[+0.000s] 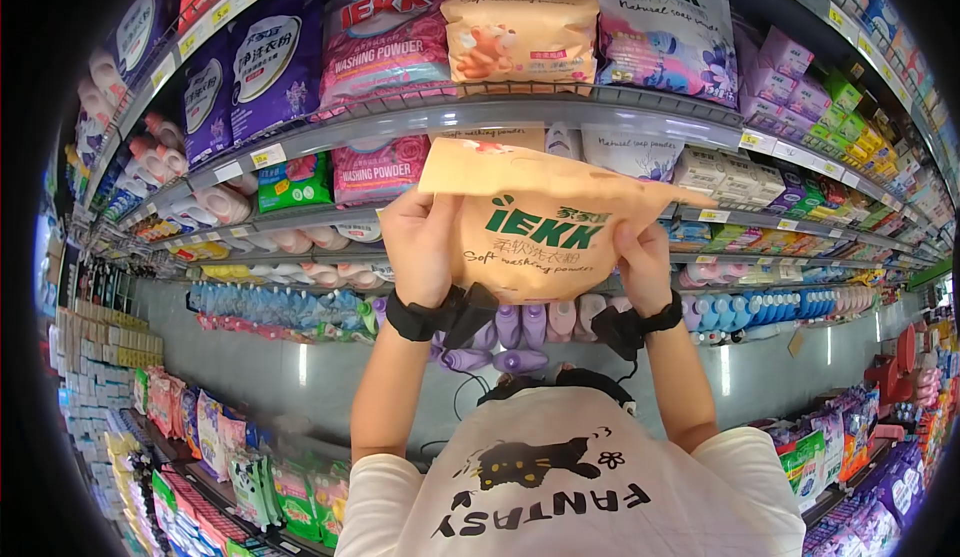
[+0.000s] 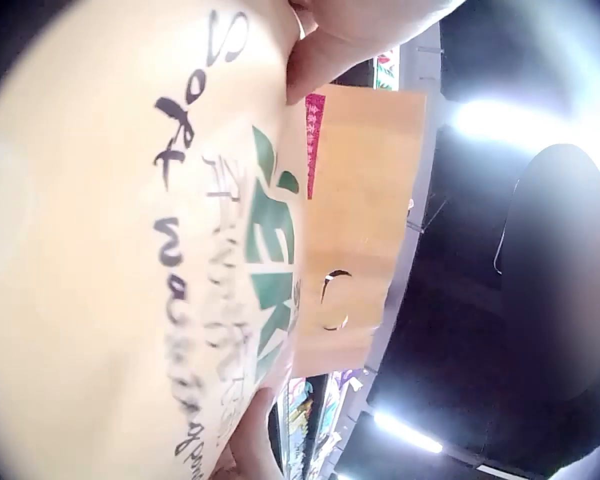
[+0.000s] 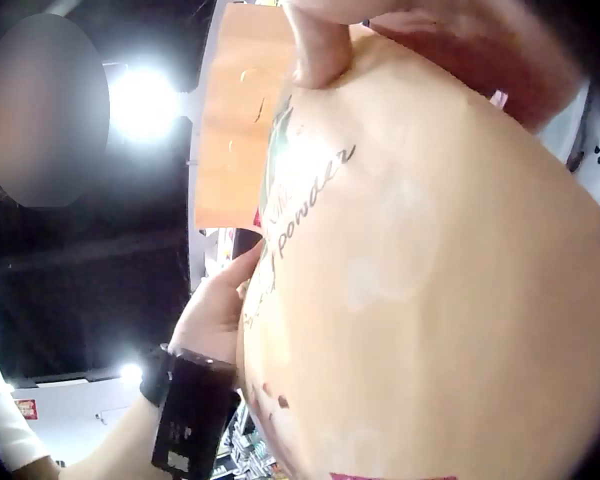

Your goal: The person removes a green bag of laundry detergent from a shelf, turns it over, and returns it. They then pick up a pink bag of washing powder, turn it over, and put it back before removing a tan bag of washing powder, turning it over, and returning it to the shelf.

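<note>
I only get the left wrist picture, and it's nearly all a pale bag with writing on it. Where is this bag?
Observer: The head view shows a person holding the bag up in front of store shelves, with the left hand gripping one side.
Visitor: Is the other hand on it too?
Observer: Yes, the right hand grips the opposite side.
Visitor: What's on the shelves above it?
Observer: A matching IEKK bag sits on the upper shelf, between a pink washing powder bag and a lilac soap powder bag.
</note>
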The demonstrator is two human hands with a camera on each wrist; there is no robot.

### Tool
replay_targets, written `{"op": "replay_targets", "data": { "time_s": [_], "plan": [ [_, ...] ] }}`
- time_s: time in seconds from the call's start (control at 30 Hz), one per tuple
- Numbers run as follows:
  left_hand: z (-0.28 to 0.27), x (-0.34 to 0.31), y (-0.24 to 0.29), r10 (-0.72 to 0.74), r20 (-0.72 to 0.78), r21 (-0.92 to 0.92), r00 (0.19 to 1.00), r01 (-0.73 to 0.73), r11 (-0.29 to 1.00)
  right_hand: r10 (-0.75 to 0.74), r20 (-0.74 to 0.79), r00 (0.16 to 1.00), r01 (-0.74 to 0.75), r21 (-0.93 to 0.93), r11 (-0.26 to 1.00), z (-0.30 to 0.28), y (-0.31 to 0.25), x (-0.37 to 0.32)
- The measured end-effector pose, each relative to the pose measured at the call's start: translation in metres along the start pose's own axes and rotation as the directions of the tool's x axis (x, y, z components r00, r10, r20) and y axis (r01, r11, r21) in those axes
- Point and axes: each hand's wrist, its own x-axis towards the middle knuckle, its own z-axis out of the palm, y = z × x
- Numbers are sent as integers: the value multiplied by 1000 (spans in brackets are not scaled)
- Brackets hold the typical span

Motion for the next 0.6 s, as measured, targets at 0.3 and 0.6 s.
{"op": "replay_targets", "data": {
  "time_s": [0.3, 0.6],
  "plan": [
    [-11, -1, -8, -253, 30, -77, 967, 254, 964, 111, -10, 994, -109, 105, 988, 5, -19, 15],
    [-31, 4, -45, -271, 405, -113, 873, 342, 933, 200, -33, 979, -196, 103, 975, 6, -58, 31]
  ]
}}
